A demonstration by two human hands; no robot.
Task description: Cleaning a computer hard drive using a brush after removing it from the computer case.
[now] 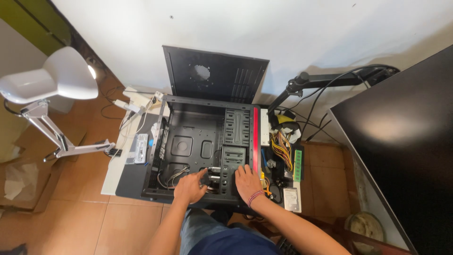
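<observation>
We see one open black computer case (193,141) lying flat on the desk (123,182), its near edge toward us and its floor mostly bare. Our left hand (189,188) curls around a small metal drive (212,178) inside; our right hand (246,180) lies flat, fingers spread, on the drive cage (232,165).
</observation>
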